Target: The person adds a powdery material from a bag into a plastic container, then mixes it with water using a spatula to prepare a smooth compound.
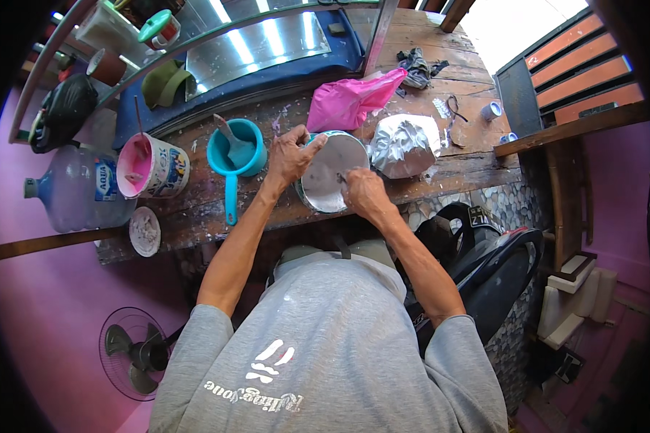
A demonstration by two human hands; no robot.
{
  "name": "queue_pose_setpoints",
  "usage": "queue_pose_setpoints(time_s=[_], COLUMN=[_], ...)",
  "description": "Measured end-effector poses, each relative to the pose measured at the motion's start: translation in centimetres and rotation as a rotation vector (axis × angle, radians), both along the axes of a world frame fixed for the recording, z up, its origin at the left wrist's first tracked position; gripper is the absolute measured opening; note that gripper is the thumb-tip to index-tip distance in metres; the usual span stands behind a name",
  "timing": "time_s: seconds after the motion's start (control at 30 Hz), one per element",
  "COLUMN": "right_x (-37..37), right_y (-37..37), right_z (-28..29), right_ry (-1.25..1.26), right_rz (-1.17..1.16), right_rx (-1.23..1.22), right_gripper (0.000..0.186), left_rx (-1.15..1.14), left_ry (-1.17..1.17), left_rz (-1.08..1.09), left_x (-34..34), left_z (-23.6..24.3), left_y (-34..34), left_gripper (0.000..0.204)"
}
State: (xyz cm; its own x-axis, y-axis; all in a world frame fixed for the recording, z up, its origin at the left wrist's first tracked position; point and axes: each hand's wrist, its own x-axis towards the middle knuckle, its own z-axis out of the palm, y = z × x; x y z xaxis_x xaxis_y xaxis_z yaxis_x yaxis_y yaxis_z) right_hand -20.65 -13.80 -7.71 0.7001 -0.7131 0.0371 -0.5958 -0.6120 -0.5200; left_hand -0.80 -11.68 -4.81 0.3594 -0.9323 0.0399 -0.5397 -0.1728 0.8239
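A round white tub with a greyish-white inside stands tilted towards me at the front of the wooden table. My left hand is closed on its left rim, the thumb lying along the top edge. Over the tub's right side, my right hand is curled into a grip. Something small and dark shows at its fingers, but I cannot make out what it is. Left of the tub stands a turquoise dipper with a brush or spatula in it. Crumpled silver foil-like wrapping sits just right of the tub.
Behind the tub lies a pink plastic bag. Further left are a pink-stained paint pail, a round lid and a large water jug. A motorcycle stands below the table's right side; a fan is at lower left.
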Motion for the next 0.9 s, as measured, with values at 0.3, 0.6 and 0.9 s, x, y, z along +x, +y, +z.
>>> queue_pose_setpoints(time_s=[0.3, 0.6, 0.9], right_x=[0.2, 1.0, 1.4], right_y=[1.1, 1.7, 1.4], right_z=[-1.0, 0.7, 0.9], right_ry=[0.047, -0.028, -0.109], right_rz=[0.041, -0.005, 0.036], right_rx=[0.036, 0.181, 0.119], right_gripper=[0.015, 0.016, 0.016], left_rx=[-0.043, -0.042, -0.027], left_ry=[-0.046, -0.022, -0.023], left_rz=[-0.035, -0.01, 0.015], left_x=[-0.9, -0.5, -0.1], left_z=[0.1, -0.1, -0.4], left_y=[-0.5, -0.1, 0.0], left_gripper=[0.048, 0.049, 0.047])
